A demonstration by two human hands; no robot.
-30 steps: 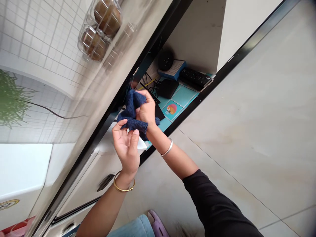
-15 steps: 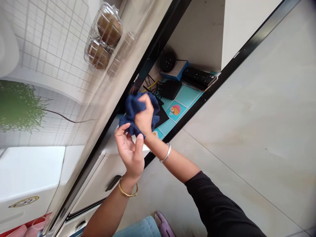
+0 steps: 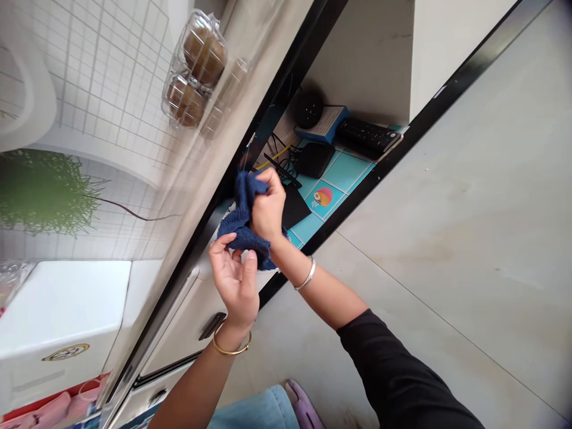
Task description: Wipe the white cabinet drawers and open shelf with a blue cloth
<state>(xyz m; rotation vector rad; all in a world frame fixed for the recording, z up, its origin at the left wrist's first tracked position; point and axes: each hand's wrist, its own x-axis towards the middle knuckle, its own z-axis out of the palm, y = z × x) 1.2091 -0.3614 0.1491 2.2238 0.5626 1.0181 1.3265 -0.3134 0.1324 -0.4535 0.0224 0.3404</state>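
Observation:
A dark blue cloth (image 3: 242, 226) hangs bunched and creased in front of an open shelf compartment. My right hand (image 3: 269, 208), with a silver bangle at the wrist, is closed in a fist around its upper part. Just below, my left hand (image 3: 236, 286) has its palm up and its fingers curved and apart. Its fingertips are at the lower fold of the cloth; whether they press on it is hard to see. Behind the cloth lies a flat black object (image 3: 295, 207), partly covered by my right hand.
The shelf's teal tiled liner (image 3: 344, 171) carries a black box (image 3: 314, 159) with cables, a remote control (image 3: 369, 138), a blue box (image 3: 328, 124) and a round black device (image 3: 308, 109). Above, packed brown round items (image 3: 203, 55) sit on the counter, near a green plant (image 3: 42, 190).
My right fist has shifted slightly on the cloth, which now hangs lower and more twisted toward my left hand. The left hand stays almost in place. The view has moved a little.

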